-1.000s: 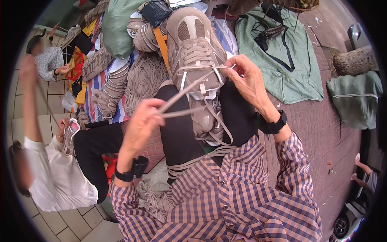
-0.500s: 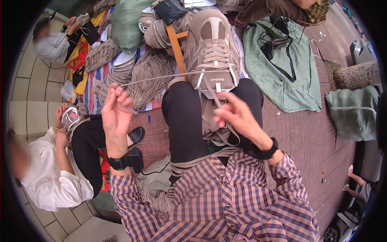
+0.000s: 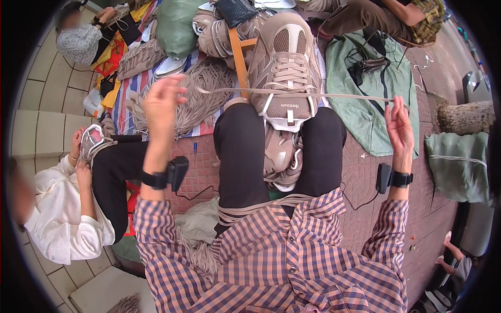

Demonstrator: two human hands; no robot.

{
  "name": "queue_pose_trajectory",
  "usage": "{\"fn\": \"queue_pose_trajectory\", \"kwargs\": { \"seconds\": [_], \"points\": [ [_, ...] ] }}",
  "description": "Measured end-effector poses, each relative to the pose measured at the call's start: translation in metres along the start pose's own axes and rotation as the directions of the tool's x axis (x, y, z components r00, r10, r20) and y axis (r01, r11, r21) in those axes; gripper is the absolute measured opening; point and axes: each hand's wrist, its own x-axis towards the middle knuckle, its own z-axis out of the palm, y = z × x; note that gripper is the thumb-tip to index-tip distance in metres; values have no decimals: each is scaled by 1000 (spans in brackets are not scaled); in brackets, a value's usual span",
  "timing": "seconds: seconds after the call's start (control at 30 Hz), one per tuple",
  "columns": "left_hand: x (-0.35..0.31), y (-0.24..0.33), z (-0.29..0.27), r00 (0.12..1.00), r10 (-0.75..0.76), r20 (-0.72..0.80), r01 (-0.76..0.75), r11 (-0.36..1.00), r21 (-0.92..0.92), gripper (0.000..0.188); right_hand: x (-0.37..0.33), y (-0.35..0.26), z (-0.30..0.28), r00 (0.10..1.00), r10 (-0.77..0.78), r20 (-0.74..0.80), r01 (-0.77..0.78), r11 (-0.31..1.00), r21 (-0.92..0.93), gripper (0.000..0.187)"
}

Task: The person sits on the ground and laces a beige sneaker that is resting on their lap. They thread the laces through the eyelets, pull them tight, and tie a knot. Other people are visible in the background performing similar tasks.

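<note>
A beige-brown sneaker (image 3: 287, 57) rests with its heel end between my knees, its toe pointing away, flat laces crossed over its tongue. One shoelace (image 3: 355, 96) stretches level from the shoe's upper eyelets to the right, where the fingertips of my right hand (image 3: 400, 125) pinch it. On the other side the lace reaches toward my left hand (image 3: 163, 101) and curls at its end. That hand is raised and smeared by motion, so its grip cannot be made out. More sneakers (image 3: 282, 151) lie between my thighs, under the held one.
A heap of loose laces (image 3: 201, 99) lies on a striped sheet to the left, near a wooden frame (image 3: 238, 62). A green sack (image 3: 344, 68) is spread at the right. Co-workers sit at the left, one holding a shoe (image 3: 94, 138). A wrapped green bundle (image 3: 456, 161) stands far right.
My right hand has swung out to the right, drawing the lace taut across the shoe. My left hand has risen slightly, and its side of the lace now hangs slacker.
</note>
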Motion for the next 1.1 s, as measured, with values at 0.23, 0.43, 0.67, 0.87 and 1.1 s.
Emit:
{"fn": "queue_pose_trajectory", "kwargs": {
  "seconds": [0.23, 0.43, 0.67, 0.87, 1.1],
  "points": [
    [-42, 12, 76, 829, 296, 474, -443, 866, 234, 14, 63, -10, -82, 956, 255, -145, -200, 928, 314, 17],
    [-37, 27, 92, 807, 340, 482, -536, 764, 359, 4, 60, 16, -67, 994, 66, 89, -57, 993, -100, 25],
    [-44, 48, 118, 585, 410, 700, -808, 217, 548, 5, -7, 73, 44, 954, 92, 285, 190, 549, -814, 23],
    [-29, 39, 106, 780, 259, 569, -562, 691, 456, 7, -26, 106, 74, 947, 66, 313, 276, 326, -904, 20],
    [-34, 34, 107, 867, 125, 482, -278, 924, 261, 4, -20, 114, 89, 958, 5, 286, 264, 365, -893, 18]
  ]
}}
